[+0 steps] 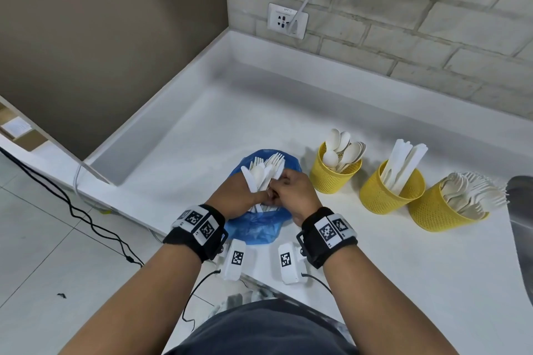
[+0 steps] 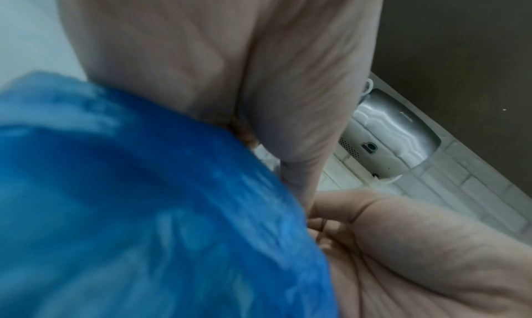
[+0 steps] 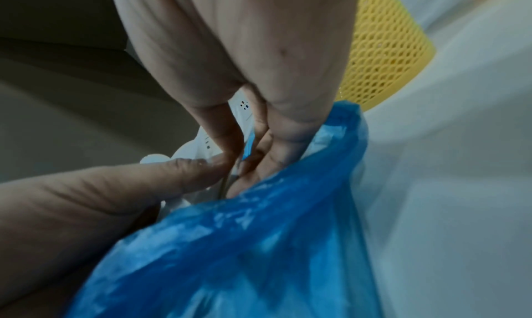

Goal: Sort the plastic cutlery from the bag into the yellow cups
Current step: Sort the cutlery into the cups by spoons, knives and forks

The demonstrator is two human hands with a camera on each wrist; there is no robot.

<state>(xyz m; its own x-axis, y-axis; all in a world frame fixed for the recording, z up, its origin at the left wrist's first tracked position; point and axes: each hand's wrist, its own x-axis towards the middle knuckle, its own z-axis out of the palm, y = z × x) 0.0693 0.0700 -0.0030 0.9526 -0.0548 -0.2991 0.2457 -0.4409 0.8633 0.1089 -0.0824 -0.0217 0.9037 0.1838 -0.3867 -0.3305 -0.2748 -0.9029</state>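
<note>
Left hand (image 1: pixel 238 192) curled round a mixed bundle of cutlery (image 1: pixel 264 171), fanned above the blue bag (image 1: pixel 253 229), likely to expose each type. Right hand (image 1: pixel 292 193) pinching at the bundle's stems, presumably to draw one out. Further right, cups ranged within reach: spoons cup (image 1: pixel 334 174), knives cup (image 1: pixel 388 192), forks cup (image 1: pixel 441 207).

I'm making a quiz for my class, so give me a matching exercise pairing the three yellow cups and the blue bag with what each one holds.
Column one:
1. left cup
2. middle cup
3. right cup
4. blue bag

Column two:
A. forks only
B. mixed cutlery
C. spoons only
D. knives only

Pairs: 1-C, 2-D, 3-A, 4-B
</note>
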